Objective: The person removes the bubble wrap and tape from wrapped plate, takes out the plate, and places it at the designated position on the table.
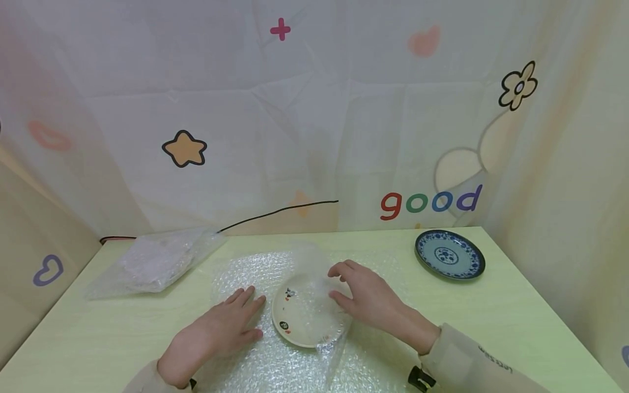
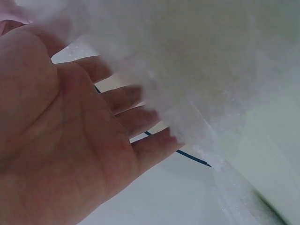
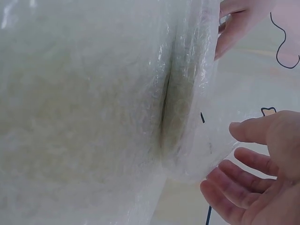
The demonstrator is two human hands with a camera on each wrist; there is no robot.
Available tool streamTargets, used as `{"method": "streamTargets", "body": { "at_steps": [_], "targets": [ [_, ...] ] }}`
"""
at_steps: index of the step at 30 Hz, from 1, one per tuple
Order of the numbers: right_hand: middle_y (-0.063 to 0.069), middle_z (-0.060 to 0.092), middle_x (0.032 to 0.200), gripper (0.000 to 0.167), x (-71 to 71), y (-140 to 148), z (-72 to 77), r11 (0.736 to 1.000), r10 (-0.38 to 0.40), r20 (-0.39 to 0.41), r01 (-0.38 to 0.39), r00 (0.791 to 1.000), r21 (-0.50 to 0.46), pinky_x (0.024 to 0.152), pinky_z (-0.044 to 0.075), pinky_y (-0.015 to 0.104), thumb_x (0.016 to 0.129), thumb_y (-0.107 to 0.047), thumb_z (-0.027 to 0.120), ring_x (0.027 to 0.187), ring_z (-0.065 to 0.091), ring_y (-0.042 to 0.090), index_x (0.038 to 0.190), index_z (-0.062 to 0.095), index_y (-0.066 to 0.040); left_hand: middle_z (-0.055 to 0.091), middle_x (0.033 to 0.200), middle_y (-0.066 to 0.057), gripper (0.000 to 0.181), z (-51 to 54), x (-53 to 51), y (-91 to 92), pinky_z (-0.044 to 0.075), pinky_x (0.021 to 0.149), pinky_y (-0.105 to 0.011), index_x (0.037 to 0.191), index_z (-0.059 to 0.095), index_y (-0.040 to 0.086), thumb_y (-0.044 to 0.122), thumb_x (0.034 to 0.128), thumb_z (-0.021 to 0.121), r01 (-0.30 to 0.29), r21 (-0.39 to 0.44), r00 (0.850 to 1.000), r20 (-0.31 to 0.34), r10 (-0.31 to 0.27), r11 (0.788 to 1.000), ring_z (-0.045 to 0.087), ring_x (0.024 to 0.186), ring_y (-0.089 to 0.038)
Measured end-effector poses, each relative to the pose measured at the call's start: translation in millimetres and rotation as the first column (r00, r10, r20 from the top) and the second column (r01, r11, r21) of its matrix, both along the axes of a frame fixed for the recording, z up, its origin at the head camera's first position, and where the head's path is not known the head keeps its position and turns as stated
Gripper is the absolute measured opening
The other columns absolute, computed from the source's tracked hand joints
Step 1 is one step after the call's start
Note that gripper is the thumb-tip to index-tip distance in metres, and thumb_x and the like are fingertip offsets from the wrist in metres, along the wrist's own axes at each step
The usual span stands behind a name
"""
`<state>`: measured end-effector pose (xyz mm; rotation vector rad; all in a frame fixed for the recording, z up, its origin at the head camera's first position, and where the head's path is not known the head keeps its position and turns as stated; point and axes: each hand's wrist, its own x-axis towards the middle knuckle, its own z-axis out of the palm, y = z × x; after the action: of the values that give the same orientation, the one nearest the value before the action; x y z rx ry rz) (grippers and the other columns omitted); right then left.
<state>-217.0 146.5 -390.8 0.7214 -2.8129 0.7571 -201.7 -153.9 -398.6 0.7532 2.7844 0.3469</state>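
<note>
A cream plate (image 1: 287,305) with small printed pictures lies on a sheet of bubble wrap (image 1: 260,365). A flap of the clear wrap covers the plate's right part. My left hand (image 1: 218,330) rests on the wrap left of the plate, fingers spread. In the left wrist view the palm of the left hand (image 2: 79,126) shows, its fingertips partly behind the wrap. My right hand (image 1: 371,297) is at the plate's right edge, thumb and fingers apart and loosely bent. The right wrist view shows the right hand (image 3: 262,168) beside the wrap's edge; contact is hard to tell.
A dark-rimmed blue and white plate (image 1: 449,255) sits at the table's back right. At the back left lies a clear bag (image 1: 157,262) holding whitish packing material. A patterned curtain (image 1: 304,109) stands behind the pale green table (image 1: 530,338).
</note>
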Motion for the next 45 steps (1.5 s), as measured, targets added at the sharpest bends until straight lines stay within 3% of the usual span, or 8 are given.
{"method": "streamTargets", "body": {
  "at_steps": [17,27,35,45],
  "targets": [
    [0.004,0.062,0.123,0.047,-3.6,-0.2,3.5,0.996,-0.078,-0.058,0.076,0.995,-0.048,0.083,0.058,0.035,0.088,-0.01,0.083,0.104,0.065,0.021,0.13,0.061,-0.008,0.03,0.16,-0.031,0.065,0.9,0.2,0.5,0.03,0.114,-0.063,0.15,0.047,-0.003,0.029,0.0983,0.071,-0.01,0.002,1.0,0.013,0.01,1.0,0.027,0.147,-0.05],
    [0.01,0.059,0.126,0.05,-6.7,3.9,5.3,0.995,-0.068,-0.099,0.061,0.993,-0.073,0.088,0.058,0.039,0.087,-0.006,0.083,0.106,0.063,0.025,0.131,0.059,-0.006,0.029,0.16,-0.031,0.066,-1.8,-1.1,-1.8,0.029,0.115,-0.063,0.15,0.047,-0.003,0.029,0.0979,0.072,-0.014,0.022,1.0,0.016,0.014,1.0,0.026,0.147,-0.049],
    [0.016,0.053,0.135,0.055,-8.8,4.9,3.2,0.996,-0.054,-0.212,0.039,0.976,-0.074,0.098,0.054,0.043,0.084,-0.001,0.084,0.122,0.054,0.032,0.132,0.056,-0.003,0.029,0.16,-0.03,0.066,-3.1,-1.0,-2.6,0.029,0.115,-0.062,0.15,0.047,-0.002,0.028,0.0973,0.072,-0.022,0.039,1.0,0.021,0.021,0.999,0.027,0.147,-0.049],
    [0.015,0.042,0.153,0.053,-11.9,8.9,3.9,0.996,-0.081,-0.293,0.069,0.953,-0.053,0.106,0.047,0.048,0.082,0.004,0.084,0.139,0.04,0.035,0.129,0.061,-0.008,0.029,0.16,-0.03,0.066,-1.4,-2.1,-2.4,0.03,0.114,-0.064,0.15,0.047,-0.001,0.03,0.0973,0.072,-0.019,0.036,0.999,0.03,0.018,0.999,0.026,0.147,-0.049]
  ]
}}
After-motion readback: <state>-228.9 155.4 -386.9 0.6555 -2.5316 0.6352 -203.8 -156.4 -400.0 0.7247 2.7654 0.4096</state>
